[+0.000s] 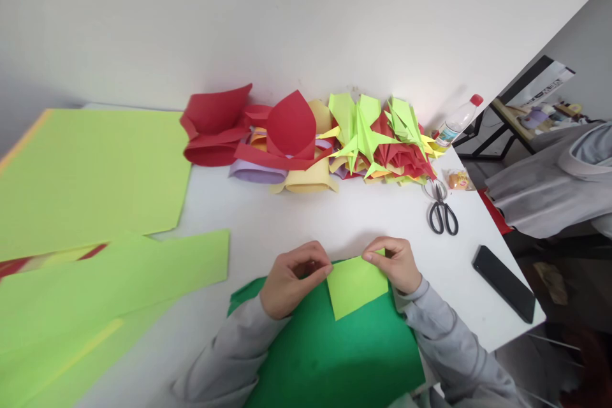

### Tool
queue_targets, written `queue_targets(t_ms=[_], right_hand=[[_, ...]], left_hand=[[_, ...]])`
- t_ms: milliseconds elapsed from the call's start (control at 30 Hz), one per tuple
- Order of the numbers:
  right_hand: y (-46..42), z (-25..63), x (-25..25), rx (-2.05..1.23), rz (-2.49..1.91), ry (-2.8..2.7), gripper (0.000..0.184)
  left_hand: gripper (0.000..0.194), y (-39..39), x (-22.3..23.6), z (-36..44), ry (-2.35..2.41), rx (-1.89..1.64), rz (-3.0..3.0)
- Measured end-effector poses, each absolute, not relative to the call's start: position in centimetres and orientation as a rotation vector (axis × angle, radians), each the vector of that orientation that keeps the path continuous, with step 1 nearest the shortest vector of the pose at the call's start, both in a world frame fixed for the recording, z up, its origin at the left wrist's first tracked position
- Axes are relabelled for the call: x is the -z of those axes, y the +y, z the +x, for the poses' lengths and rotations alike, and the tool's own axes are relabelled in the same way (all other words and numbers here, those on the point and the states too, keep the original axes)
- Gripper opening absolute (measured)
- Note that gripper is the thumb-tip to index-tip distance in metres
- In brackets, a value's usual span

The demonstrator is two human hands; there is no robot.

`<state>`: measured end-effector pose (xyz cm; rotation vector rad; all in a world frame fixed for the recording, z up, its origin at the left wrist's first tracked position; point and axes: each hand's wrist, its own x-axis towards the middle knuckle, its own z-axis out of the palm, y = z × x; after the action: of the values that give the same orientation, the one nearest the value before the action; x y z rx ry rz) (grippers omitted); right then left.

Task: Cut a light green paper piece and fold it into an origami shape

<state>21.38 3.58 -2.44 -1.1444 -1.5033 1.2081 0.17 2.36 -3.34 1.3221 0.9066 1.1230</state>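
A small lime-green sheet of paper (pixel 357 287) is held up by its far corners over a dark green sheet (pixel 344 354). My left hand (pixel 296 277) pinches its left corner between thumb and fingertips. At the right corner, my right hand (pixel 396 262) grips the paper with the thumb on top and the fingers behind. The dark green sheet lies beneath both forearms, with its left end bent up.
Large lime-green sheets (pixel 100 178) cover the left side. Along the wall sit red folded paper shapes (pixel 291 124) and lime-green folded paper pieces (pixel 358 124). Scissors (pixel 442 210), a phone (pixel 504 284), a plastic bottle (pixel 456 124) and a small wrapped snack (pixel 459 180) lie rightward.
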Motion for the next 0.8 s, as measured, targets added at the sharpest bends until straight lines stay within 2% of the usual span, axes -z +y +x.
queue_targets(t_ms=[267,800], right_hand=[[3.76,21.57,2.1,-1.202,-1.14,-1.505,0.017],[3.78,21.58,2.19,-1.238,-1.122,-1.467,0.01]], left_hand=[[0.02,2.49,3.54,0.16,0.919,-1.157,1.25],[0.023,2.49,3.67,0.19,0.868,-1.204,1.077]])
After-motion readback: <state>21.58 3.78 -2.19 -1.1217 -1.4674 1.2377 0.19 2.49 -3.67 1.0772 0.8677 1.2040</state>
